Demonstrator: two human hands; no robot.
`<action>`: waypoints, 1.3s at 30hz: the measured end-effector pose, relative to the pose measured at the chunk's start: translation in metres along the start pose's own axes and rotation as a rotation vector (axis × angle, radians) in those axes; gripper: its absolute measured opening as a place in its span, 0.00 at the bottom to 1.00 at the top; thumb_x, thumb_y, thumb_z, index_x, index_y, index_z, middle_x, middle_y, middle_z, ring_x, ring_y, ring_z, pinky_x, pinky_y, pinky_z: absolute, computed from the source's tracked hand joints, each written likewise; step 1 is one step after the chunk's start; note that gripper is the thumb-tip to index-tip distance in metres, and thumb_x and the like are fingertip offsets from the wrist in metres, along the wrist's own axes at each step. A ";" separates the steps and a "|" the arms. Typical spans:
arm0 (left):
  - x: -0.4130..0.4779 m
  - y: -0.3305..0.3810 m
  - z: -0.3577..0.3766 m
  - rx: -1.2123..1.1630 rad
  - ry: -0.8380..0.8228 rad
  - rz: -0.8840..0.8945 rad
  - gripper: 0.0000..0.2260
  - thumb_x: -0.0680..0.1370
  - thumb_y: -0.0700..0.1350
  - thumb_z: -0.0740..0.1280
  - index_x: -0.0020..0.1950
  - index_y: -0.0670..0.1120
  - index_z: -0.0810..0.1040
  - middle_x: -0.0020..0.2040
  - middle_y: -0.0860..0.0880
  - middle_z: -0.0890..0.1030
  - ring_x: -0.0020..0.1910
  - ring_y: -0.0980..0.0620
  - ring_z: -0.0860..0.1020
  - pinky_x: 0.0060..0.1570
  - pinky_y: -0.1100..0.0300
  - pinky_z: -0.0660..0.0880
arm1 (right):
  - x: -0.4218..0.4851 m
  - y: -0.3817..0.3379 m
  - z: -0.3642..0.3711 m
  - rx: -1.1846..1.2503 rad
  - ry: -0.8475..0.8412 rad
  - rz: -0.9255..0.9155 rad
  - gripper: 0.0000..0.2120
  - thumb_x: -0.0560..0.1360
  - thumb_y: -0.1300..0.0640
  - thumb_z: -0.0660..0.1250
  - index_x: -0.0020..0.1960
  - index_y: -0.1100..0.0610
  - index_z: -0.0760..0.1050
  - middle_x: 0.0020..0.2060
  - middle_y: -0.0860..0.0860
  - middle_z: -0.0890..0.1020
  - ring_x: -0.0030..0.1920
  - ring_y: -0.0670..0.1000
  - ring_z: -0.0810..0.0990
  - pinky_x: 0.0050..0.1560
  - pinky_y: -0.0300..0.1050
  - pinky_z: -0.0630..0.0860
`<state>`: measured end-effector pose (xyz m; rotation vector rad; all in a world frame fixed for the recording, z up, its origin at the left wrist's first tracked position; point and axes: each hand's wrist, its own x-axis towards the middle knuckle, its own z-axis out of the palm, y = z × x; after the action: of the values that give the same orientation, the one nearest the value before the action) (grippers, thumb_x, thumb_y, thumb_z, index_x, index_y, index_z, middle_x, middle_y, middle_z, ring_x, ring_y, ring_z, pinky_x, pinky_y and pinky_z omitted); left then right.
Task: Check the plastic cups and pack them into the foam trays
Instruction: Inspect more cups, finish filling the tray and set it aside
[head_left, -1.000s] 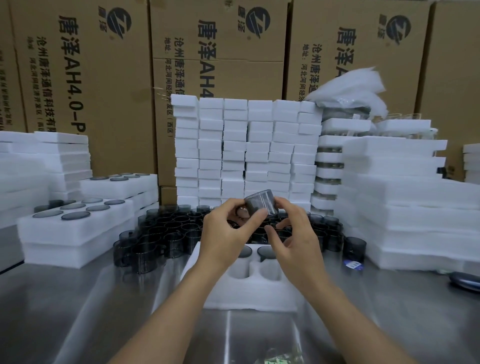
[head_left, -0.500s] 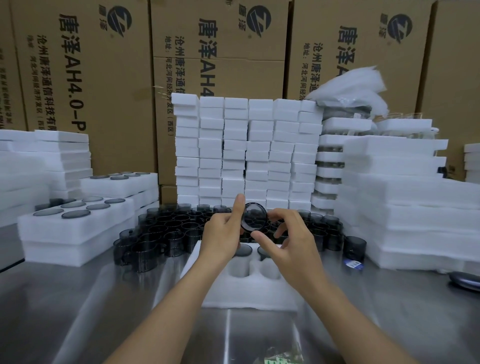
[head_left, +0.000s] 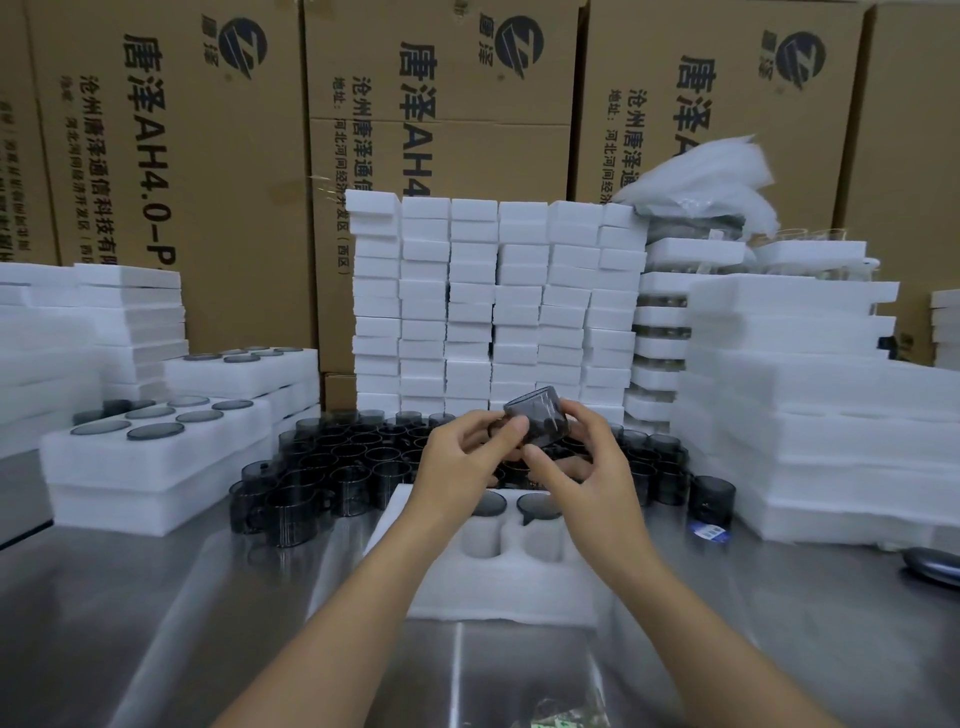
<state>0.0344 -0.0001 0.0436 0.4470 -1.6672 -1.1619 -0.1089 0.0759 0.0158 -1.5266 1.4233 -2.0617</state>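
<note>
I hold one dark translucent plastic cup (head_left: 537, 413) tilted on its side above the foam tray (head_left: 498, 577). My left hand (head_left: 460, 467) pinches its near left edge with thumb and fingers. My right hand (head_left: 587, 467) grips it from the right and below. The tray lies on the steel table in front of me; two of its back holes hold cups (head_left: 537, 506), and the two holes nearer me are open. A crowd of several loose dark cups (head_left: 332, 467) stands behind the tray.
Filled foam trays (head_left: 150, 447) are stacked at the left. Tall piles of white foam (head_left: 493, 301) stand behind and at the right (head_left: 810, 415). A single cup (head_left: 711, 499) stands at the right. Cardboard boxes (head_left: 171, 156) wall the back.
The cup has turned in my hands: half a second ago its round mouth faced me, now its side wall shows again and it sits slightly higher and to the right.
</note>
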 end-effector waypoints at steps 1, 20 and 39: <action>0.000 0.002 -0.001 -0.035 0.004 -0.034 0.14 0.83 0.59 0.69 0.57 0.50 0.87 0.53 0.52 0.90 0.53 0.54 0.88 0.47 0.58 0.78 | 0.002 -0.002 -0.001 0.103 0.001 0.070 0.23 0.78 0.55 0.78 0.69 0.44 0.75 0.59 0.43 0.84 0.44 0.49 0.88 0.37 0.39 0.81; 0.002 0.002 -0.008 -0.235 -0.149 -0.085 0.20 0.79 0.62 0.72 0.64 0.51 0.87 0.63 0.49 0.88 0.65 0.50 0.84 0.68 0.53 0.77 | 0.004 -0.024 -0.005 0.650 -0.380 0.560 0.26 0.80 0.39 0.70 0.69 0.56 0.82 0.65 0.59 0.85 0.50 0.54 0.88 0.47 0.45 0.83; 0.000 0.011 -0.007 -0.409 -0.180 -0.142 0.26 0.77 0.63 0.73 0.68 0.48 0.85 0.65 0.44 0.86 0.63 0.47 0.85 0.59 0.57 0.80 | 0.002 -0.027 -0.002 0.624 -0.466 0.632 0.34 0.80 0.31 0.62 0.57 0.61 0.87 0.48 0.57 0.86 0.43 0.53 0.84 0.44 0.45 0.79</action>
<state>0.0434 0.0013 0.0532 0.2074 -1.5114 -1.6456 -0.1020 0.0892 0.0381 -1.0181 0.8173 -1.4354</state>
